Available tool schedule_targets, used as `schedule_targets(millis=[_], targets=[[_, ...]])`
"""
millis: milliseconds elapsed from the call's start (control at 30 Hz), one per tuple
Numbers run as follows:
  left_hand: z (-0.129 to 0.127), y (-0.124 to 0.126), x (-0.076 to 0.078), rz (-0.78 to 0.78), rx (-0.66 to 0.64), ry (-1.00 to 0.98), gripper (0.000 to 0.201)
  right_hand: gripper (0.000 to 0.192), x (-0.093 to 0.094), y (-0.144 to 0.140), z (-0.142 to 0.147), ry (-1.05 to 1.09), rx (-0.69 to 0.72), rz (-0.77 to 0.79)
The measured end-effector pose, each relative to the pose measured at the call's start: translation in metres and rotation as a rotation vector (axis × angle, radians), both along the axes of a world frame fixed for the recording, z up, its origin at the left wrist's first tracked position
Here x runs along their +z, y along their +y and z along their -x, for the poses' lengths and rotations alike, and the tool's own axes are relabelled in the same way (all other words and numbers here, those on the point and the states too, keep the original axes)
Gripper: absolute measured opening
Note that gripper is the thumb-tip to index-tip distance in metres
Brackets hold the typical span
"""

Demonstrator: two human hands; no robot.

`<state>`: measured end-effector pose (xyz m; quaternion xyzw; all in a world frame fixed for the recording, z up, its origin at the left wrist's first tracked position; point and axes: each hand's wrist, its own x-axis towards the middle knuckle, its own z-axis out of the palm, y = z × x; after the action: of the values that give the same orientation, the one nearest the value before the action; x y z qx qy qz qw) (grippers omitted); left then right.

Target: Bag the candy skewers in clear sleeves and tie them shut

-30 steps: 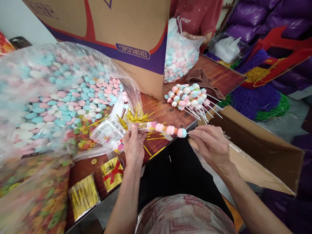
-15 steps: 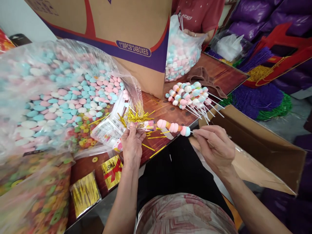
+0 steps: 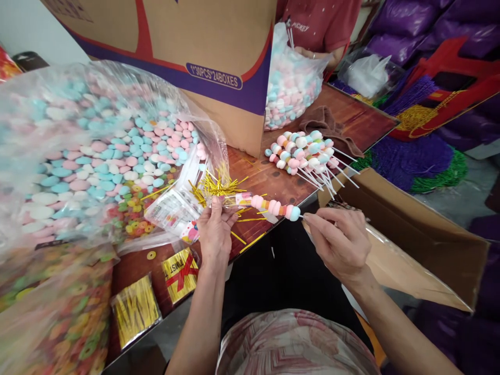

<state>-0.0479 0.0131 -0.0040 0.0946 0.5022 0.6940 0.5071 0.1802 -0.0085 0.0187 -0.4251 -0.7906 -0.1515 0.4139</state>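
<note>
Slightly lowered and tilted since half a second back is the candy skewer (image 3: 273,207): its blue tip end now sits a bit further down and left, and the right hand (image 3: 339,242) has been drawn in closer under it. Left hand (image 3: 214,229) is held at about the same spot.

Key relation: skewer's long axis runs left-right, sloping gently down toward the right. It is spanned between both hands. Its left end, inside a clear printed sleeve, is pinched by the left hand's fingertips; the bare stick end, just past the blue piece, is pinched by the right hand's thumb and forefinger. Both hands are closed on it, neither is free. Left hand is nearer the loose gold twist ties (image 3: 219,186), which lie just above and touching its fingers. Skewer is held over the table edge (image 3: 273,182), not resting on it.

Counts: one skewer in hand, with about six or seven candy pieces on it (exact count blurred). One pile of finished skewers (image 3: 302,153) further back on the table, roughly six to ten sticks, hard to separate. Two packs of gold ties (image 3: 135,310) near the left forearm. Two big clear bags of pastel candy (image 3: 97,151), one near, one far beside the cardboard box (image 3: 203,47). One open carton (image 3: 410,229) to the right. One other person's red sleeve (image 3: 316,23) is seen at top.
</note>
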Motion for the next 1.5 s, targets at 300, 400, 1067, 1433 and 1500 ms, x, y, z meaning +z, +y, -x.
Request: schedule_targets(millis=[300, 400, 1067, 1433, 1500], targets=[[0.001, -0.001, 0.0, -0.021, 0.046, 0.144, 0.042, 0.024, -0.004, -0.011, 0.001, -0.031, -0.011, -0.049], [0.0, -0.001, -0.001, -0.021, 0.063, 0.126, 0.041, 0.026, -0.006, -0.014, 0.003, -0.025, -0.007, -0.048], [-0.01, -0.002, -0.004, -0.151, -0.099, 0.093, 0.03, 0.011, -0.011, -0.01, 0.023, 0.464, 0.139, 0.552], [-0.02, -0.007, 0.0, -0.153, -0.177, 0.068, 0.035, 0.019, -0.009, -0.006, 0.028, 0.367, 0.13, 0.689], [-0.021, -0.008, 0.001, -0.137, -0.192, 0.068, 0.036, 0.019, -0.009, -0.009, 0.032, 0.305, 0.13, 0.632]])
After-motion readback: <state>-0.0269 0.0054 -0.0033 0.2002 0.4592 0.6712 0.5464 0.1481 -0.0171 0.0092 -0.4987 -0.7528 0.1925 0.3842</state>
